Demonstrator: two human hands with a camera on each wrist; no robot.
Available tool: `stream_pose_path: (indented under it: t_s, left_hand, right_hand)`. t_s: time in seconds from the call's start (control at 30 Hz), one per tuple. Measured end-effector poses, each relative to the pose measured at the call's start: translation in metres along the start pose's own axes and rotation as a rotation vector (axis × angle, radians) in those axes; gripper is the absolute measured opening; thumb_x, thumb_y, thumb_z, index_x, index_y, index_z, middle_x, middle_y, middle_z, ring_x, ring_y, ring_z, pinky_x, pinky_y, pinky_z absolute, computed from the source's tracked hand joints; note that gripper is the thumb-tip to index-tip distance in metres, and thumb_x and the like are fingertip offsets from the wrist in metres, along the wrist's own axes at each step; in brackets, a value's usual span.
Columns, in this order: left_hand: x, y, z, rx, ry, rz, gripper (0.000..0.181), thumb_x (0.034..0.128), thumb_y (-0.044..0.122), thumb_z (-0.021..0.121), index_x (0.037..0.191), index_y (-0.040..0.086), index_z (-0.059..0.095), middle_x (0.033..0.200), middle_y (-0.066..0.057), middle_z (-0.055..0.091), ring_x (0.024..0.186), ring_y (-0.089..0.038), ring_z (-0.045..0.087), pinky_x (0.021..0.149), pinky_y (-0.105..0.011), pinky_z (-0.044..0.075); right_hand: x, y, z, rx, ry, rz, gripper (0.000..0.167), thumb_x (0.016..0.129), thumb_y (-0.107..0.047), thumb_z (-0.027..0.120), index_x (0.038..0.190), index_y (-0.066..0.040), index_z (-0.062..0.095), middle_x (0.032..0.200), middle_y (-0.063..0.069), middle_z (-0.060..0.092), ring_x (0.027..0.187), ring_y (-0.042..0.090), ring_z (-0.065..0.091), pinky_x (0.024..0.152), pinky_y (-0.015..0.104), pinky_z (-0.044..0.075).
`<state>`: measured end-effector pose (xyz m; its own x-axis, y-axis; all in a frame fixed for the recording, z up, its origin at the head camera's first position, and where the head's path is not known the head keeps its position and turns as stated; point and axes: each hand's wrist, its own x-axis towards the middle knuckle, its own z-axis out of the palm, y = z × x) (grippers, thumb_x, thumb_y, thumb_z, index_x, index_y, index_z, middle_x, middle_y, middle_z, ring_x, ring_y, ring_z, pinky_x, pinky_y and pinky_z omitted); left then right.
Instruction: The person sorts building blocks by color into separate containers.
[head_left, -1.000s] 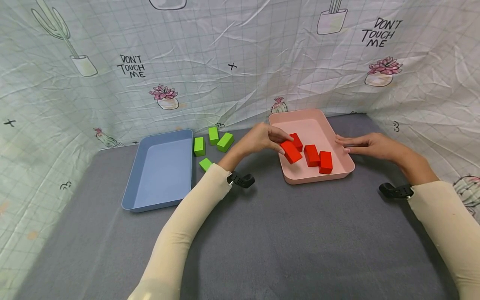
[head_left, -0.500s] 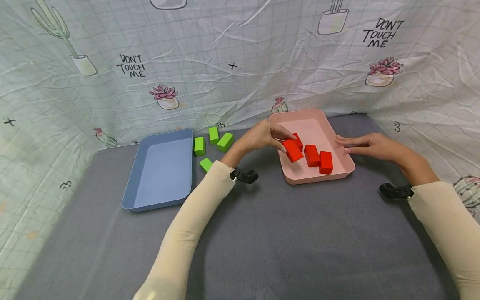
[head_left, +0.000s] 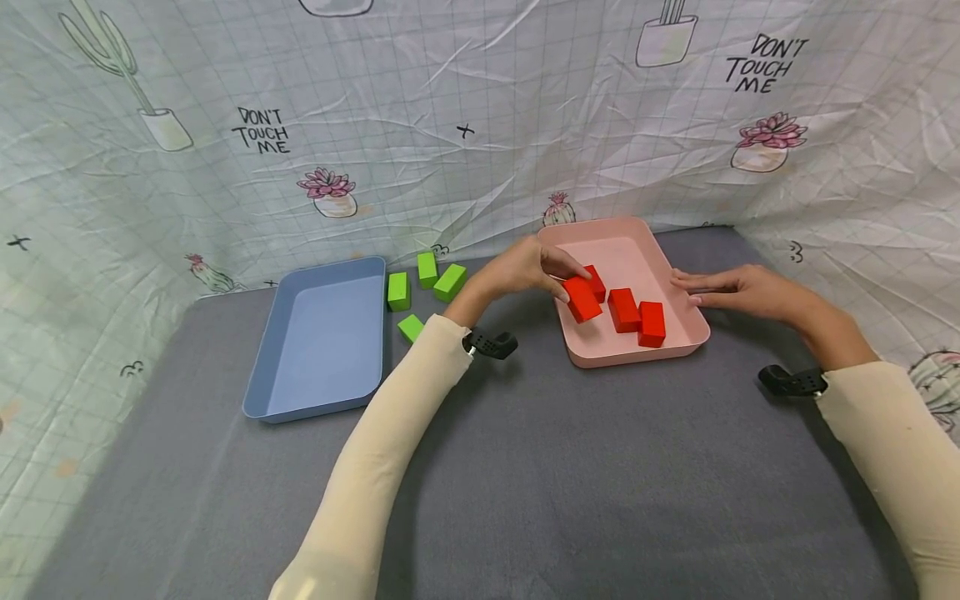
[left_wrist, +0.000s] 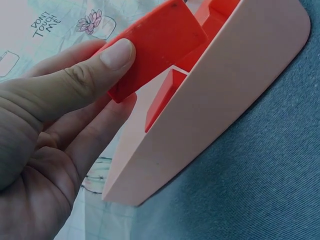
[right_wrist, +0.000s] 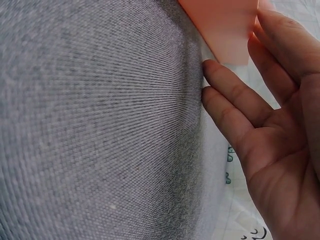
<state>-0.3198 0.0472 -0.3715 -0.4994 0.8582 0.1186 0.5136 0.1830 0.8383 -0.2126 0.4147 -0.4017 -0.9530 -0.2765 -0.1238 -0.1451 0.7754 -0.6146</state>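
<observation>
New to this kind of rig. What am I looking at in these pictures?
No robot here: someone is working bare-handed. The wide picture comes from a head-worn camera looking forward and down; the two close-ups come from wrist-worn cameras, left and right. On the grey surface sit a blue tray, four visible green blocks and a pink tray containing three red blocks. The left hand pinches a fourth red block, tilted, over the pink tray. The right hand, holding nothing, is at that tray's right edge.
</observation>
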Motion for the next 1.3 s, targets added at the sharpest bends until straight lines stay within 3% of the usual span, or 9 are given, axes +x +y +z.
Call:
stream_pose_path:
  t_s: [0.07, 0.17, 0.33, 0.4, 0.53, 0.63, 0.7, 1.0, 1.3]
  left_hand:
    - [0.000, 0.000, -0.002, 0.000, -0.006, -0.003, 0.039, 0.0774, -0.002, 0.086, 0.115, 0.004, 0.078, 0.114, -0.006, 0.076, 0.106, -0.011, 0.071, 0.093, -0.026, 0.055]
    - [0.001, 0.000, -0.004, -0.009, -0.019, -0.019, 0.040, 0.0766, -0.004, 0.085, 0.115, 0.002, 0.077, 0.115, -0.008, 0.075, 0.107, -0.012, 0.071, 0.093, -0.026, 0.055]
    - [0.004, 0.001, -0.007, -0.021, -0.041, -0.038, 0.041, 0.0771, -0.006, 0.084, 0.116, 0.000, 0.076, 0.117, -0.010, 0.074, 0.108, -0.015, 0.071, 0.094, -0.026, 0.054]
    - [0.004, 0.000, -0.008, -0.027, -0.050, -0.038, 0.041, 0.0772, -0.006, 0.084, 0.117, 0.000, 0.076, 0.118, -0.011, 0.074, 0.108, -0.016, 0.071, 0.095, -0.027, 0.054]
    - [0.006, -0.003, -0.010, -0.042, -0.062, -0.042, 0.041, 0.0772, -0.007, 0.084, 0.117, -0.001, 0.075, 0.117, -0.011, 0.074, 0.110, -0.016, 0.071, 0.096, -0.027, 0.054]
    - [0.007, -0.004, -0.012, -0.054, -0.068, -0.055, 0.041, 0.0771, -0.007, 0.084, 0.116, -0.001, 0.075, 0.117, -0.011, 0.074, 0.110, -0.017, 0.070, 0.096, -0.027, 0.054]
    - [0.008, -0.004, -0.013, -0.056, -0.070, -0.061, 0.041, 0.0768, -0.007, 0.084, 0.116, -0.001, 0.075, 0.116, -0.012, 0.074, 0.110, -0.017, 0.070, 0.096, -0.027, 0.054]
    - [0.012, -0.006, -0.013, -0.052, -0.056, -0.100, 0.039, 0.0780, -0.010, 0.082, 0.116, -0.002, 0.075, 0.116, -0.013, 0.074, 0.111, -0.020, 0.070, 0.093, -0.027, 0.056]
    - [0.018, -0.009, -0.012, 0.033, -0.055, -0.099, 0.038, 0.0789, -0.010, 0.081, 0.115, 0.000, 0.075, 0.119, -0.011, 0.073, 0.114, -0.021, 0.069, 0.093, -0.025, 0.055]
  right_hand:
    - [0.000, -0.001, 0.000, -0.004, -0.004, 0.006, 0.049, 0.097, -0.036, 0.071, 0.143, -0.024, 0.061, 0.155, 0.000, 0.045, 0.149, 0.033, 0.034, 0.109, 0.038, 0.035]
    - [0.000, -0.001, -0.001, -0.012, -0.001, 0.007, 0.049, 0.097, -0.036, 0.071, 0.143, -0.025, 0.061, 0.155, -0.001, 0.045, 0.148, 0.032, 0.035, 0.107, 0.035, 0.035]
    - [0.000, -0.002, -0.001, 0.004, -0.007, 0.011, 0.050, 0.096, -0.034, 0.071, 0.143, -0.022, 0.061, 0.155, 0.002, 0.044, 0.149, 0.035, 0.033, 0.111, 0.056, 0.032]
    - [0.000, -0.002, -0.001, 0.010, -0.009, 0.013, 0.050, 0.096, -0.034, 0.072, 0.143, -0.022, 0.061, 0.155, 0.002, 0.044, 0.149, 0.035, 0.033, 0.112, 0.056, 0.032]
    - [0.000, -0.002, -0.001, 0.002, -0.005, 0.012, 0.049, 0.096, -0.035, 0.071, 0.143, -0.024, 0.061, 0.155, 0.000, 0.045, 0.149, 0.032, 0.034, 0.110, 0.031, 0.035]
    - [0.000, -0.001, -0.001, 0.003, -0.001, -0.001, 0.048, 0.096, -0.035, 0.071, 0.142, -0.024, 0.062, 0.155, -0.001, 0.045, 0.148, 0.031, 0.035, 0.096, 0.007, 0.032]
    - [0.000, 0.000, -0.001, 0.012, -0.001, -0.013, 0.048, 0.096, -0.033, 0.072, 0.142, -0.023, 0.062, 0.154, -0.001, 0.046, 0.148, 0.031, 0.035, 0.089, -0.001, 0.028]
    - [0.000, 0.001, 0.000, 0.014, -0.012, -0.018, 0.048, 0.096, -0.033, 0.071, 0.142, -0.023, 0.062, 0.155, -0.001, 0.045, 0.149, 0.031, 0.034, 0.088, -0.002, 0.027]
    - [-0.002, 0.000, 0.001, 0.015, -0.010, -0.011, 0.048, 0.097, -0.034, 0.071, 0.142, -0.022, 0.062, 0.155, 0.000, 0.044, 0.149, 0.032, 0.033, 0.088, -0.001, 0.027]
